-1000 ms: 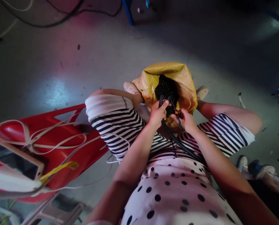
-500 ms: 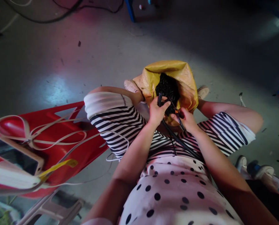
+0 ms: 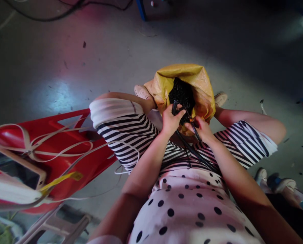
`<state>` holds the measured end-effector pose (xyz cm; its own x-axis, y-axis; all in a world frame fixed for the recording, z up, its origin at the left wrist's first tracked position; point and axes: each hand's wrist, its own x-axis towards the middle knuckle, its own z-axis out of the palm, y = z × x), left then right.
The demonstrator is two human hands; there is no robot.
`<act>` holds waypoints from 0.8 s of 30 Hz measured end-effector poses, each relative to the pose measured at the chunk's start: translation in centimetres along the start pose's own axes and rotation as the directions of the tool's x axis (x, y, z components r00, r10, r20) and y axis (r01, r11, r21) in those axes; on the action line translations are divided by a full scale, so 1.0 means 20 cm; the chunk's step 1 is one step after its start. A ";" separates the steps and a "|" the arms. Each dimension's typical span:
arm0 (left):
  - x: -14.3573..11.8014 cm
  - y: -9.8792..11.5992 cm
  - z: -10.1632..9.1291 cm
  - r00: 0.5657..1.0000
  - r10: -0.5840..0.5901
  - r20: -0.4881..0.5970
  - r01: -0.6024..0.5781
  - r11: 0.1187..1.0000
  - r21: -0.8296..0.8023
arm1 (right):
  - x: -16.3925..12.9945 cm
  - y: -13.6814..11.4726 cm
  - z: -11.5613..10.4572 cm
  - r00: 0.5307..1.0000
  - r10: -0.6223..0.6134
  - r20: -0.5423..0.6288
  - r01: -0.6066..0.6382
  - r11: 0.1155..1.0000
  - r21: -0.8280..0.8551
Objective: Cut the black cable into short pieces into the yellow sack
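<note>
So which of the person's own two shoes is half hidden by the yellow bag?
The left shoe: the yellow bag overlaps its toe end, while the right shoe lies clear beside the bag.

left hand [image 3: 170, 121] and right hand [image 3: 202, 128] gripping black cables [image 3: 192, 149], yellow sack [image 3: 192, 81] between knees

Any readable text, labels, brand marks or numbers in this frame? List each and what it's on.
None legible.
Yellow sack: no print shows.
Yellow tag on the red plastic piece: too blurred to tell whether it carries text.
Black corrugated tube in the left hand and right hand: no markings visible.
</note>
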<state>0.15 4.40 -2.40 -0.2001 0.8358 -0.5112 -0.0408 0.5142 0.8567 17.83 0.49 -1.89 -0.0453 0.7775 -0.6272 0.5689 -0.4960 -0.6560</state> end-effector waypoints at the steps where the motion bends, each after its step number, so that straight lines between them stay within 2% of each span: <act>1: 0.00 0.00 0.00 1.000 0.004 0.001 -0.004 1.000 0.011 | 0.00 0.00 0.00 1.000 -0.003 0.001 0.003 1.000 -0.003; 8: 0.02 0.01 -0.01 0.997 0.016 0.069 -0.022 0.996 0.084 | 0.00 0.00 0.00 0.999 -0.022 0.030 0.023 0.999 -0.025; 12: 0.02 -0.01 -0.01 0.998 0.023 0.063 -0.030 0.994 0.104 | 0.00 0.00 0.01 0.999 -0.024 0.049 0.027 0.998 -0.064; 15: 0.03 -0.04 -0.01 0.998 0.021 0.057 -0.027 0.995 0.098 | -0.02 0.01 0.02 0.998 -0.017 0.062 0.018 0.999 -0.026; 20: 0.05 -0.12 0.02 1.000 -0.010 0.026 0.007 0.994 0.109 | -0.02 0.06 0.06 0.995 0.058 0.078 -0.062 0.997 0.044; 24: 0.07 -0.18 0.03 0.993 -0.105 -0.052 0.109 0.990 0.086 | 0.01 0.09 0.09 0.982 0.167 0.085 -0.175 0.979 0.102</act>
<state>0.68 3.79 -6.23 -0.2455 0.7662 -0.5938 0.0216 0.6167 0.7869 17.39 -0.85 -3.88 -0.0191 0.6479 -0.7614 0.4813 -0.6616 -0.5751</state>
